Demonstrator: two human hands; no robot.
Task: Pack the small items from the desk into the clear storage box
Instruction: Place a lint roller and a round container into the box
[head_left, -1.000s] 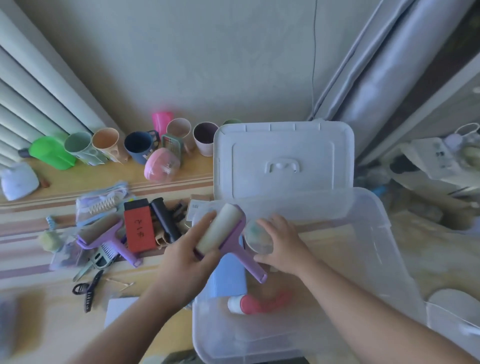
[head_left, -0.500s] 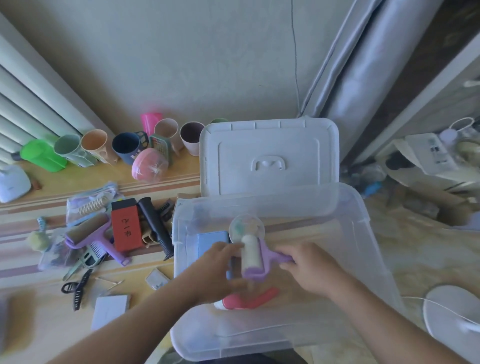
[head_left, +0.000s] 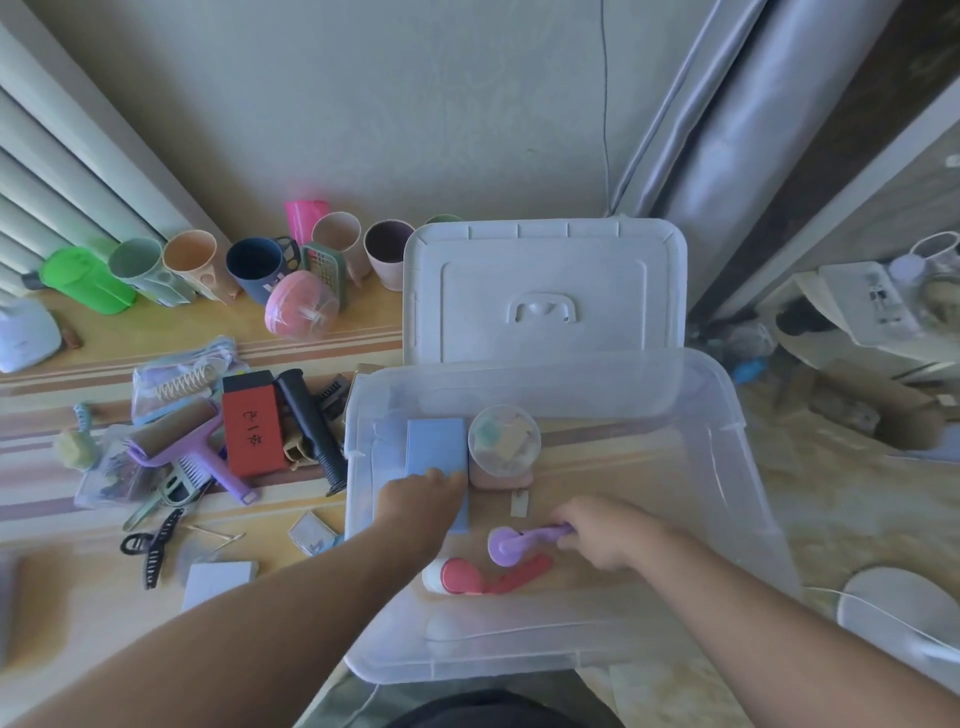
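Note:
The clear storage box stands open in front of me. Inside it lie a blue box, a round clear case and a red lint roller. My right hand grips the handle of a purple lint roller, which lies low in the box just above the red one. My left hand is inside the box too, its fingers resting on the near end of the blue box and holding nothing.
The white lid leans behind the box. On the desk to the left lie another purple lint roller, a red box, a black brush, a black hair claw and a white card. Several cups line the wall.
The purple lint roller went from above the box's left rim down into the box. My left hand let go of its roll; my right hand took its handle after setting down the round case.

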